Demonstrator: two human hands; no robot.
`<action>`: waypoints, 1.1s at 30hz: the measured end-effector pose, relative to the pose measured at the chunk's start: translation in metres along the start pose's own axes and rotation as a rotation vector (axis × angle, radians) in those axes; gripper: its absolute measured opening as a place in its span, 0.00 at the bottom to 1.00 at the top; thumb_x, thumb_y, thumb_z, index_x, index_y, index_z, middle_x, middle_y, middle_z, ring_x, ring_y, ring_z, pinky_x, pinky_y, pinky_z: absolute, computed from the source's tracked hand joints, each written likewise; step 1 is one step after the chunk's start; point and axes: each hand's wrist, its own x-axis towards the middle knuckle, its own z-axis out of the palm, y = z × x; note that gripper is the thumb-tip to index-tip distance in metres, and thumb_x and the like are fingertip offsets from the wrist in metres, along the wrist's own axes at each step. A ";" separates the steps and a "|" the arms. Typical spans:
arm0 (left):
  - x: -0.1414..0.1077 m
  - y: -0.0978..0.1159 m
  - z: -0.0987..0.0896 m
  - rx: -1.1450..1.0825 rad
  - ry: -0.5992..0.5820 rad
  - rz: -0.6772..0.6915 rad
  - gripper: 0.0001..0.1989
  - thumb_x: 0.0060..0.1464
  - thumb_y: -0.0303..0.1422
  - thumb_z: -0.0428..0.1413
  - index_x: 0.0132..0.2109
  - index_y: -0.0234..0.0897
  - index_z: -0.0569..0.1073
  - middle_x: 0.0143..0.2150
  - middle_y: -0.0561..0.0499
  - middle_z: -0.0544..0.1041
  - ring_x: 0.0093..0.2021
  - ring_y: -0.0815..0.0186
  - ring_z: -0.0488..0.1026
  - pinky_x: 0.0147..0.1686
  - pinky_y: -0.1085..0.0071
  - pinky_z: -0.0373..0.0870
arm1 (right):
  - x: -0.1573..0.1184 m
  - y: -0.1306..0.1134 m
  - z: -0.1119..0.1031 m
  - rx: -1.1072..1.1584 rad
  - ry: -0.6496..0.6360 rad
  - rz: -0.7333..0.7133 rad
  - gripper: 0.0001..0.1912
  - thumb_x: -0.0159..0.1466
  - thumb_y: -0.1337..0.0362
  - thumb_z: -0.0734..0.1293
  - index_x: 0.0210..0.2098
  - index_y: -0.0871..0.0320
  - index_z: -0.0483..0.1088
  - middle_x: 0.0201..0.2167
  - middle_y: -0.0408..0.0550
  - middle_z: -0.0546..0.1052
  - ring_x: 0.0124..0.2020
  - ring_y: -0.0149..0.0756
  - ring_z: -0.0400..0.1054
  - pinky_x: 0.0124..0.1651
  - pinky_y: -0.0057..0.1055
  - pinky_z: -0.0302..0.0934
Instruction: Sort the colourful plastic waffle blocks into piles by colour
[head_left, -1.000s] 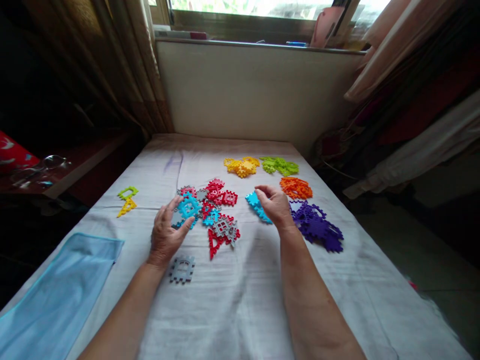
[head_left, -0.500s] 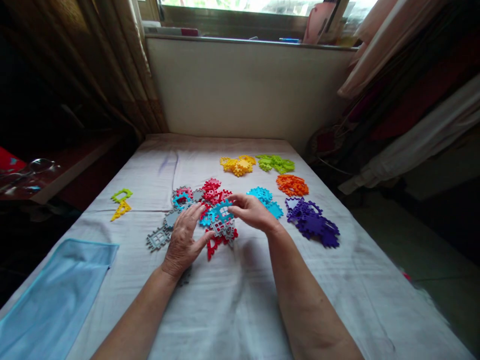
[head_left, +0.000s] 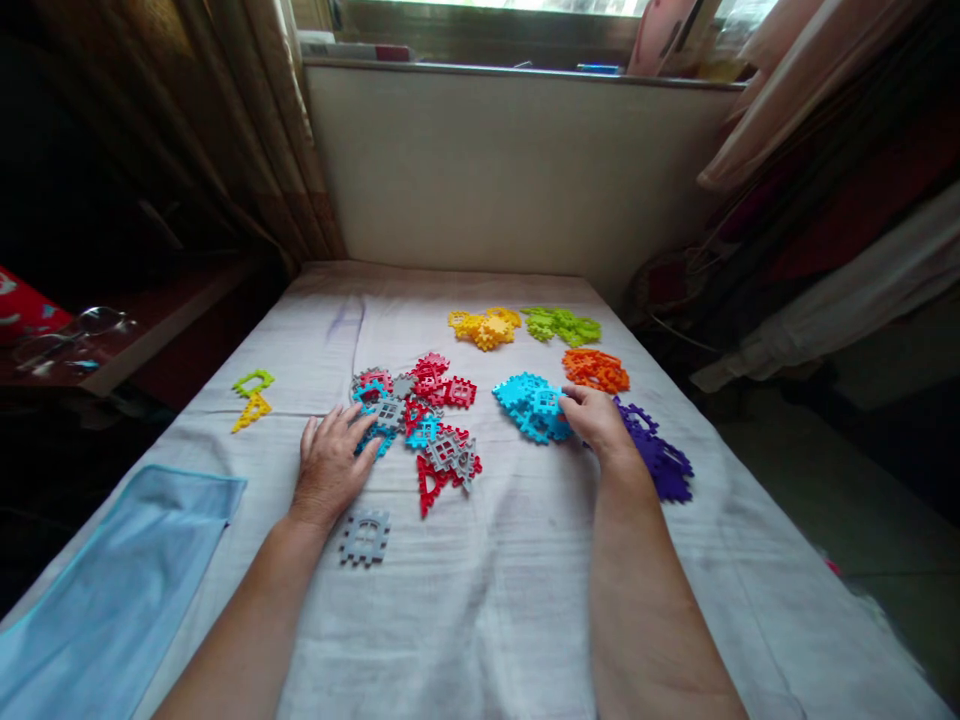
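Note:
My right hand [head_left: 596,415] pinches a light-blue interlocking window tile [head_left: 550,400] over the light-blue pile [head_left: 525,405]. My left hand [head_left: 334,470] lies open with fingers spread at the left side of a mixed heap. Its fingertips are by a grey window tile [head_left: 388,413]; whether they touch it I cannot tell. Red tiles [head_left: 430,375], light-blue tiles [head_left: 424,432] and more grey tiles [head_left: 448,450] overlap in that heap. One grey arched tile [head_left: 365,538] lies apart, nearer to me. Whatever is beneath my left palm is hidden.
Sorted piles in yellow [head_left: 486,328], lime green [head_left: 562,325], orange [head_left: 596,370] and purple [head_left: 660,455] stand at the back and right. At left lie a green tile [head_left: 253,383], a yellow triangle [head_left: 251,410] and a blue cloth [head_left: 127,560]. Eyeglasses [head_left: 97,320] rest on a side shelf.
My right hand has moved right with the light-blue tile, from the mixed heap to the light-blue pile. My left hand has shifted left, uncovering the grey arched tile.

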 end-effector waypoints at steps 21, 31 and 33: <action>0.004 -0.037 -0.016 0.174 0.017 -0.245 0.19 0.56 0.42 0.55 0.50 0.36 0.75 0.52 0.39 0.77 0.51 0.48 0.73 0.52 0.54 0.68 | -0.025 -0.046 -0.021 -0.348 0.028 -0.016 0.21 0.63 0.57 0.63 0.50 0.57 0.78 0.40 0.53 0.82 0.39 0.44 0.76 0.45 0.37 0.65; 0.010 -0.029 -0.034 0.201 -0.007 -0.380 0.21 0.62 0.39 0.48 0.59 0.37 0.71 0.50 0.42 0.79 0.46 0.54 0.76 0.43 0.63 0.69 | -0.031 -0.055 -0.018 -0.233 0.104 -0.148 0.19 0.61 0.57 0.64 0.46 0.57 0.79 0.40 0.53 0.82 0.37 0.41 0.75 0.46 0.35 0.66; 0.012 -0.027 -0.037 0.190 0.042 -0.411 0.22 0.63 0.40 0.47 0.60 0.40 0.70 0.49 0.43 0.80 0.44 0.54 0.77 0.41 0.64 0.69 | -0.034 -0.061 -0.018 -0.217 0.098 -0.166 0.19 0.61 0.57 0.64 0.45 0.58 0.80 0.38 0.52 0.82 0.37 0.41 0.76 0.46 0.35 0.66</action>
